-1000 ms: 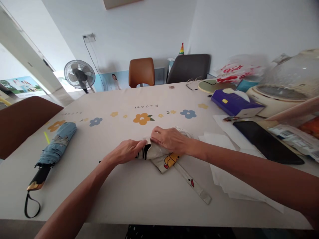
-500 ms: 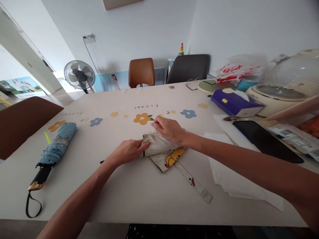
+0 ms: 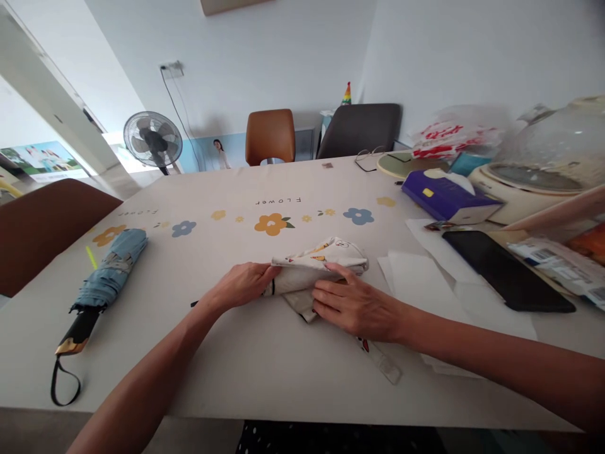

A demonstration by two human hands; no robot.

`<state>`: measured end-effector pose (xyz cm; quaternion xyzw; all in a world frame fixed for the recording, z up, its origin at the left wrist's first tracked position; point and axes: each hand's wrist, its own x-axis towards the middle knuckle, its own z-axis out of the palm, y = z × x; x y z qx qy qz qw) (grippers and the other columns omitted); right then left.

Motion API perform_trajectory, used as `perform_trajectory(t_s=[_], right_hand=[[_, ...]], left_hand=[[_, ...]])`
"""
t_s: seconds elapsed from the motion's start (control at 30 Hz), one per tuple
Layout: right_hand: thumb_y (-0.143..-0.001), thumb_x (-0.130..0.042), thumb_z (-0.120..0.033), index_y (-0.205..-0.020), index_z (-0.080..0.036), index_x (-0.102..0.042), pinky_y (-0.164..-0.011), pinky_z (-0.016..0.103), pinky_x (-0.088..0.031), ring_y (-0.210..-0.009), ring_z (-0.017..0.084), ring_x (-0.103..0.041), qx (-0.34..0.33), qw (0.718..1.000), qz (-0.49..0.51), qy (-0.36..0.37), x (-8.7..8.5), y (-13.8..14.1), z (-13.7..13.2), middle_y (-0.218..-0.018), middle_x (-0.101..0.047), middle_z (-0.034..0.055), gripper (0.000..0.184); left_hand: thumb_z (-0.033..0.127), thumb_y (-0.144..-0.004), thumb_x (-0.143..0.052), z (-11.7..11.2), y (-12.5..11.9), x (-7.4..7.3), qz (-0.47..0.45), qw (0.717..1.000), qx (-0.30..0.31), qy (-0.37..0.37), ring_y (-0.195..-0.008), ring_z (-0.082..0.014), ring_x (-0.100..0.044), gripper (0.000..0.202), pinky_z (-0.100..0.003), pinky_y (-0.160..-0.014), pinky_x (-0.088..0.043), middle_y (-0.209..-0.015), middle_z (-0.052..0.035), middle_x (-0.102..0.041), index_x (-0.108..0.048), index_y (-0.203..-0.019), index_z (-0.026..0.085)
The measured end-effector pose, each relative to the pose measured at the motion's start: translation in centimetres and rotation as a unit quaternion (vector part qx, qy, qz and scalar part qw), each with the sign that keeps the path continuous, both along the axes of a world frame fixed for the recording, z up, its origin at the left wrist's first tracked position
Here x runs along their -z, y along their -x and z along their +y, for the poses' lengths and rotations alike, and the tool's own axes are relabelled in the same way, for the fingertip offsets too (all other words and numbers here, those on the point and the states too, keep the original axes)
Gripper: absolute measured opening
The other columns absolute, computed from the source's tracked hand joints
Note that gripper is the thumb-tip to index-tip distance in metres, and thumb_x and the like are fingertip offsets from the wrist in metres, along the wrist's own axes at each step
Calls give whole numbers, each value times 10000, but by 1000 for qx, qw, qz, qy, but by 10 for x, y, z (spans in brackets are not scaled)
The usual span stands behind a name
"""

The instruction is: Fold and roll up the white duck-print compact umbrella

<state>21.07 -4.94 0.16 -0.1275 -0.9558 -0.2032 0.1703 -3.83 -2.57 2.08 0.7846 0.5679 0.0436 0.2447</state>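
A white folding umbrella (image 3: 302,282), its cloth printed with small yellow and red figures, lies loosely gathered on the table in front of me. At its left end, near a dark band, my left hand (image 3: 246,284) is closed, with thumb and fingers gripping the cloth. My right hand (image 3: 354,306) presses against the near side of the folds, the index finger along the upper layer and the other fingers curled on the cloth. From under that hand a pale closure strap (image 3: 385,366) trails toward the table's front edge. The palm side of both hands is hidden.
A blue folded umbrella (image 3: 113,265) with a black handle lies at the left. White paper sheets (image 3: 420,271), a black phone (image 3: 505,268) and a purple tissue box (image 3: 449,195) are at the right. Eyeglasses (image 3: 366,165) rest near the far edge. Chairs and a fan stand beyond.
My right hand has come down and nearer from above the umbrella onto its near side. A printed flap now lies folded over the top. The left hand stays at the left end.
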Motion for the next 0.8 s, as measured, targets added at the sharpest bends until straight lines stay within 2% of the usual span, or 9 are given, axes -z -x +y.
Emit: perform_trajectory(t_s=[0.1, 0.23, 0.37, 0.53, 0.6, 0.67, 0.8], right_hand=[[-863, -439, -75, -882, -159, -583, -1013, 505, -271, -919, 138, -546, -1, 999, 51, 1, -5, 4, 4, -896, -632, 20, 169], [-864, -451, -102, -907, -167, -576, -994, 479, -299, -985, 161, -530, 5, 995, 102, -16, -22, 19, 17, -963, -625, 36, 147], [-883, -409, -113, -896, -145, -568, -888, 385, -398, -990, 173, -519, 2, 999, 54, -9, -32, 33, 37, -1021, -590, 87, 162], [-896, -390, -136, -894, -169, -563, -893, 401, -383, -1082, 183, -467, -40, 999, -1, 1, -34, 35, 56, -1120, -534, 88, 176], [-897, -385, -143, -862, -171, -570, -849, 375, -402, -1024, 173, -495, -43, 999, -7, 23, -32, 34, 60, -1130, -529, 86, 191], [-899, -381, -172, -829, -166, -578, -771, 348, -421, -908, 160, -529, -16, 998, 3, 57, -30, 35, 62, -1139, -529, 96, 209], [-892, -407, -258, -833, -164, -583, -629, 285, -402, -723, 123, -528, 51, 986, 29, 158, -27, 37, 63, -1123, -539, 90, 208]], left_hand=[[491, -874, -190, -1, -1, -1, 0, 1000, 3, -7, -492, -128, -378, 434, -240, -506, -254, -564, 6, -450, -434, -653, 210], [438, -879, -225, -1, 1, -1, -9, 999, 40, -9, -457, -120, -345, 381, -244, -488, -236, -539, 15, -414, -466, -682, 218], [405, -885, -217, -2, 2, 0, -15, 999, 49, -11, -435, -109, -312, 381, -242, -476, -227, -521, 22, -376, -477, -682, 216], [419, -876, -246, -1, 1, 2, -10, 998, 56, -26, -456, -108, -340, 380, -247, -484, -233, -541, 15, -399, -533, -737, 212], [492, -869, -226, 0, 1, 2, 0, 999, 41, -16, -475, -116, -369, 448, -247, -494, -246, -542, 6, -426, -534, -717, 204], [570, -847, -214, 0, 2, 0, -2, 999, 37, 11, -505, -127, -409, 506, -243, -509, -272, -552, 0, -460, -526, -703, 199], [664, -740, -380, 1, 2, -2, -12, 997, 70, 37, -513, -122, -414, 491, -236, -500, -282, -562, 13, -473, -533, -756, 197]])
